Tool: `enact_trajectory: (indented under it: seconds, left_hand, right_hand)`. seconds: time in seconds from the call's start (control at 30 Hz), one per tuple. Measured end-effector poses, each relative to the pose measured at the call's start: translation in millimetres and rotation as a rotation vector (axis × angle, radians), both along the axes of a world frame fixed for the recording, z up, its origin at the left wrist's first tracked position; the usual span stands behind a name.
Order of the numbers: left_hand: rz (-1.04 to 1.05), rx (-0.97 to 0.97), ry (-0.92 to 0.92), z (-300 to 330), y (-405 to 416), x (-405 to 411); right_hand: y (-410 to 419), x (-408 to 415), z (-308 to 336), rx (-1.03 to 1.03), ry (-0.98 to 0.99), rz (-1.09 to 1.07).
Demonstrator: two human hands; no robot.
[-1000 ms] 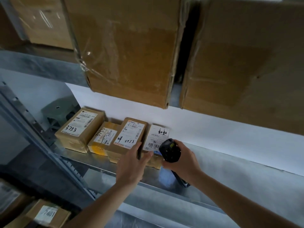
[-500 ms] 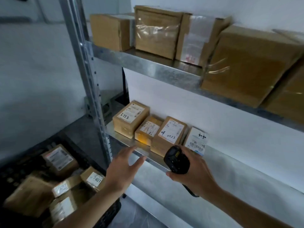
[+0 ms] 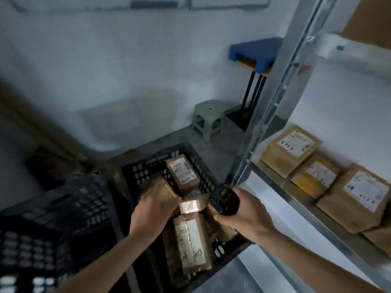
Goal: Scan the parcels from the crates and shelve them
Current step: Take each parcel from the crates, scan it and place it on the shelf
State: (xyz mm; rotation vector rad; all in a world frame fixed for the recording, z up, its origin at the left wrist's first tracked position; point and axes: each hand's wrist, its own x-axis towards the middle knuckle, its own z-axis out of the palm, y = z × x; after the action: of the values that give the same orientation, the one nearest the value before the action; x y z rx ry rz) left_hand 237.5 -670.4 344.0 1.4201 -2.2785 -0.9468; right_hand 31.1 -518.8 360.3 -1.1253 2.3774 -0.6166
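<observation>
Grey floor, white wall, stool [image 3: 208,117] beyond crate [image 3: 148,166]. Shelf [image 3: 296,199] right of crate: box [image 3: 289,150] marked "3753". Left grip [image 3: 155,210] clasps parcel [image 3: 157,188] in crate; right grip [image 3: 243,212] wraps scanner [image 3: 224,200].

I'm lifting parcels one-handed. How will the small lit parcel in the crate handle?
The small parcel looks like stiff taped cardboard, so it probably keeps its shape. It seems light enough for the left hand. Its glossy tape may be slippery.

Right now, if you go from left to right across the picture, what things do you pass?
Empty black crate → left hand on a parcel in the full crate → lit-up parcel label → scanner in the right hand → shelf post → parcels on the shelf.
</observation>
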Motion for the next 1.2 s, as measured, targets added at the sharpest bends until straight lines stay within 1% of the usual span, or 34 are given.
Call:
enact_trajectory:
  seconds: [0.17, 0.4, 0.57, 0.77, 0.93, 1.2]
  left_hand:
    - [0.063, 0.036, -0.019, -23.5, -17.7, 32.5]
    - [0.104, 0.115, -0.028, -57.8, -14.4, 36.5]
    - [0.100, 0.150, -0.009, -78.5, 1.6, 23.6]
    - [0.036, 0.162, -0.012, -97.7, 25.3, -0.7]
    - [-0.032, 0.157, -0.006, -102.8, 46.3, -31.6]
    - [-0.080, 0.217, 0.010, -105.6, 70.2, -75.2]
  right_hand:
    - [-32.6, 18.8, -15.0, 0.029, 0.006, 0.038]
    - [-37.6, 16.7, -44.3, 0.094, 0.003, 0.041]
    - [-24.9, 3.5, -58.2, 0.127, -0.013, 0.017]
    - [-6.5, -22.9, -58.5, 0.129, 0.001, -0.057]
    - [12.8, -41.9, -60.6, 0.150, -0.022, -0.070]
    - [32.9, -63.9, -68.7, 0.154, -0.080, -0.112]
